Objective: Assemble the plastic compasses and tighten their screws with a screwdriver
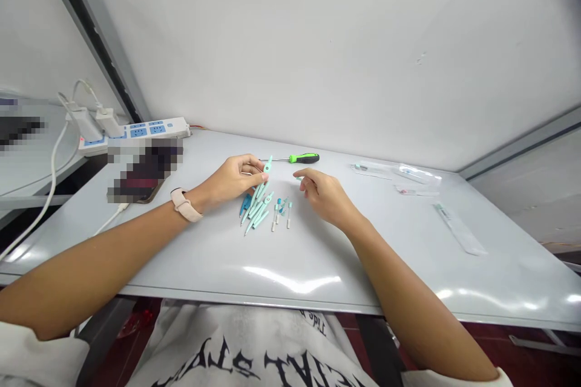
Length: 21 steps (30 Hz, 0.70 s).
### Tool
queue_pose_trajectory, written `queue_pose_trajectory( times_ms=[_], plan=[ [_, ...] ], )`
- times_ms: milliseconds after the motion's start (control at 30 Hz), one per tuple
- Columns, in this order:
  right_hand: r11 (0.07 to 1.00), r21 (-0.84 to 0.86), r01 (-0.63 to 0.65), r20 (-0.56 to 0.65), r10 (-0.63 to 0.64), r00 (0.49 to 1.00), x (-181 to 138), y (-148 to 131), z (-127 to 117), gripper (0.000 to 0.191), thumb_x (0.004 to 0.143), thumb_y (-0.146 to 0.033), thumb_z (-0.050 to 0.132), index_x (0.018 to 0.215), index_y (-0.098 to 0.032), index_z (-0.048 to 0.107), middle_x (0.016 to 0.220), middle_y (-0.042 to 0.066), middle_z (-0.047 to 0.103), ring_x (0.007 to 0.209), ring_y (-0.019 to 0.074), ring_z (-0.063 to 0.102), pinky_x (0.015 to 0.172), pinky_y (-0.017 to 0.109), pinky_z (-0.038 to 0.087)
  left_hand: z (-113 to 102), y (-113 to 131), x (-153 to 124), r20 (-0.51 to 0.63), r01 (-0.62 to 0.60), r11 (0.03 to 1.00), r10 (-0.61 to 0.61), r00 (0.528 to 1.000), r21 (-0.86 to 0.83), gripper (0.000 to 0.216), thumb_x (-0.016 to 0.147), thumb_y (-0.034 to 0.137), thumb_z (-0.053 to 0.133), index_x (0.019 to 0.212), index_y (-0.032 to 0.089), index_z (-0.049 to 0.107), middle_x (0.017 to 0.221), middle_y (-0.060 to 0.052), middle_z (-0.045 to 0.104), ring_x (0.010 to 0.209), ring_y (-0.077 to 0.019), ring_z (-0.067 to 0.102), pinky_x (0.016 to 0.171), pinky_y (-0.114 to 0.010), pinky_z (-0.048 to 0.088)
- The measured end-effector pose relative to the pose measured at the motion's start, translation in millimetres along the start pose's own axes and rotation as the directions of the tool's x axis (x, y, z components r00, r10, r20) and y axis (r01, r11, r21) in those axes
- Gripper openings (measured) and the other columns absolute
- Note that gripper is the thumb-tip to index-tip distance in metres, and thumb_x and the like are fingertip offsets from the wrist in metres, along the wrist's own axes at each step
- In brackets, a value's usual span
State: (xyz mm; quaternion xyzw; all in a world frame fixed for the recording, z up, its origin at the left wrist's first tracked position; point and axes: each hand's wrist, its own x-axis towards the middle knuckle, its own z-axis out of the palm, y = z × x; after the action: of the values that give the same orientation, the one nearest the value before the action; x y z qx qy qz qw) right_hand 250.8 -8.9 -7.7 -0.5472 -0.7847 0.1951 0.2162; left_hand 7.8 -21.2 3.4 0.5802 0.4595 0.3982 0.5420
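My left hand (242,174) pinches a mint-green drawing compass (267,167), its head pointing up, above a pile on the table. That pile of compasses (261,208) is mostly mint green, with a blue one (245,204) at its left side. Just right of the pile lie several small clear tubes (288,216) with white and teal ends, and small blue pieces (282,205). My right hand (324,193) hovers right of these with curled fingers. A bit of mint green (298,178) shows at its fingertips; its shape is mostly hidden.
A green-and-black screwdriver (304,158) lies behind my hands. Clear plastic packets (458,230) are spread on the right of the table. At the left are a phone (147,172), blurred out, a white cable (111,217) and a power strip (158,128). A wall (318,72) rises behind.
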Motion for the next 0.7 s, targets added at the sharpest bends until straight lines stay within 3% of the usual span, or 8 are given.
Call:
queue_pose_trajectory(
  times_ms=[300,700],
  plan=[
    [1.000,0.019,0.023,0.000,-0.023,1.000,-2.1,0.5,1.5,0.043,0.088,-0.011,0.039,0.124,-0.020,0.062,0.083,0.004,0.065,0.075,0.0204,0.061,0.070,0.033,0.047,-1.0,-5.3,2.2,-0.004,-0.006,1.000,0.006,1.000,-0.015,0.040,0.071,0.041,0.087,0.093,0.018,0.062,0.079,-0.001,0.067,0.073,-0.0165,0.064,0.067,-0.034,0.056],
    [0.991,0.116,0.060,-0.071,-0.052,0.996,-3.4,-3.1,4.2,0.025,0.092,-0.018,0.043,0.109,-0.021,0.060,0.078,0.002,0.064,0.072,0.0199,0.063,0.070,0.033,0.046,-0.9,-4.8,1.4,0.005,-0.016,1.000,0.016,1.000,-0.014,0.040,0.072,0.042,0.086,0.091,0.017,0.062,0.078,-0.002,0.067,0.073,-0.0160,0.063,0.066,-0.032,0.053]
  ],
)
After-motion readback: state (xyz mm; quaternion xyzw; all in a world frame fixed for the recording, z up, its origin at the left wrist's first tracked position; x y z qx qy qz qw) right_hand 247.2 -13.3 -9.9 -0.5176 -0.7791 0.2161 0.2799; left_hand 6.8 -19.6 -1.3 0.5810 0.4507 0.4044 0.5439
